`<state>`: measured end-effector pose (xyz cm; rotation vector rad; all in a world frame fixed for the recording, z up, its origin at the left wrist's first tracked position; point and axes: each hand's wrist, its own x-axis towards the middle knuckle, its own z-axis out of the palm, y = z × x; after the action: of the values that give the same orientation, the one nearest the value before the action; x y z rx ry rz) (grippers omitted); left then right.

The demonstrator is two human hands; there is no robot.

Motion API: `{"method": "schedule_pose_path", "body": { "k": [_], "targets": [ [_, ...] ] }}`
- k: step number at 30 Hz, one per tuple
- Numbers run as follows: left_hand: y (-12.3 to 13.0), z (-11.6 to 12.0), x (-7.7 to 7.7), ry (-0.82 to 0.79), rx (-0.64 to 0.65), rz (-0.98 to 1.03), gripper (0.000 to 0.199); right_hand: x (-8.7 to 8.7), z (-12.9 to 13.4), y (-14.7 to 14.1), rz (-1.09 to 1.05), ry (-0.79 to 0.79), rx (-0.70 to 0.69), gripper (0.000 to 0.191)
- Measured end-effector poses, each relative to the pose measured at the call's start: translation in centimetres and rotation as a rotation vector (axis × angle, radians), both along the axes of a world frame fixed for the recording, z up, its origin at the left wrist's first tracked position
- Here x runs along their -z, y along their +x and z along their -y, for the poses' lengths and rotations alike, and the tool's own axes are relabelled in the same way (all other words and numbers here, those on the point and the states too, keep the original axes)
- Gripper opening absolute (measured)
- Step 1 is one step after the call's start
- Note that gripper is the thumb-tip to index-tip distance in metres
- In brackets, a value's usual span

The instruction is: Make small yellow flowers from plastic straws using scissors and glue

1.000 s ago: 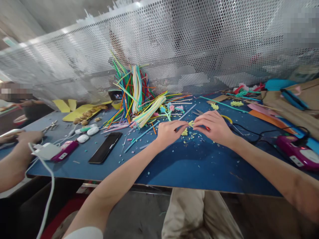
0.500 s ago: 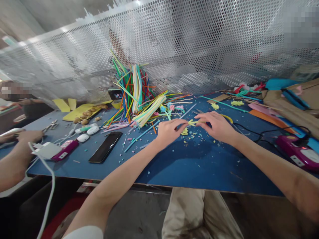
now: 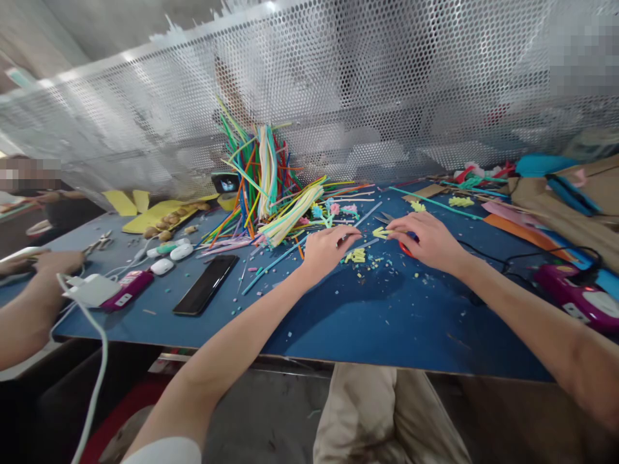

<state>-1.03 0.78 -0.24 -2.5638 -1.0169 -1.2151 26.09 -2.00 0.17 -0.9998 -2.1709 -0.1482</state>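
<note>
"Above the blue table (image 3: 329,328), how are the two hands placed?"

"The right hand (image 3: 428,238) pinches one end of a small yellow piece (image 3: 380,232), whose other end points toward the left hand (image 3: 322,251)."

"And that left hand?"

"Its thumb and forefinger nearly meet, a little apart from the yellow piece. Whether anything thin is caught between them, one cannot tell."

"What lies close by?"

"A cluster of short yellow bits (image 3: 356,255) sits on the table, below the gap between the hands, with tiny crumbs around it. The scissors (image 3: 384,218) lie by the right hand, blades past its fingertips, the red handle partly hidden beneath it."

"Farther out?"

"Coloured pipe cleaners (image 3: 290,216) are heaped behind the left hand. A black phone (image 3: 206,285) rests well to the left, a purple power strip (image 3: 575,296) to the right. At the far left is another person's hand (image 3: 60,263), near a white charger (image 3: 94,291)."
</note>
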Motion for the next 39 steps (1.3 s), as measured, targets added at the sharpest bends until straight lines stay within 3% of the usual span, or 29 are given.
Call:
{"method": "schedule_pose_path", "body": {
  "k": [10, 18, 23, 32, 35, 39],
  "targets": [
    [-0.2, -0.5, -0.4, 0.018, -0.021, 0.034, 0.014, 0.6, -1.2, 1.8, -0.022, -0.004, 0.071, 0.020],
    [0.0, -0.2, -0.2, -0.110, 0.052, 0.065, 0.020, 0.4, -0.5, 0.4, -0.028, -0.017, 0.021, 0.022],
    [0.2, 0.3, -0.2, -0.086, 0.108, -0.013, 0.017, 0.4, 0.1, -0.6, -0.028, -0.011, 0.009, 0.020],
    [0.1, 0.4, -0.8, -0.032, -0.031, 0.078, 0.022, 1.3, -0.4, -1.3, -0.116, -0.076, 0.109, 0.029],
    [0.1, 0.4, -0.8, -0.038, -0.077, 0.120, 0.022, 2.0, -0.7, -1.9, 0.015, -0.088, 0.029, 0.019],
    [0.1, 0.4, -0.8, -0.030, -0.099, 0.140, 0.021, 3.0, -0.4, -3.6, 0.161, -0.102, -0.050, 0.021]
  ]
}}
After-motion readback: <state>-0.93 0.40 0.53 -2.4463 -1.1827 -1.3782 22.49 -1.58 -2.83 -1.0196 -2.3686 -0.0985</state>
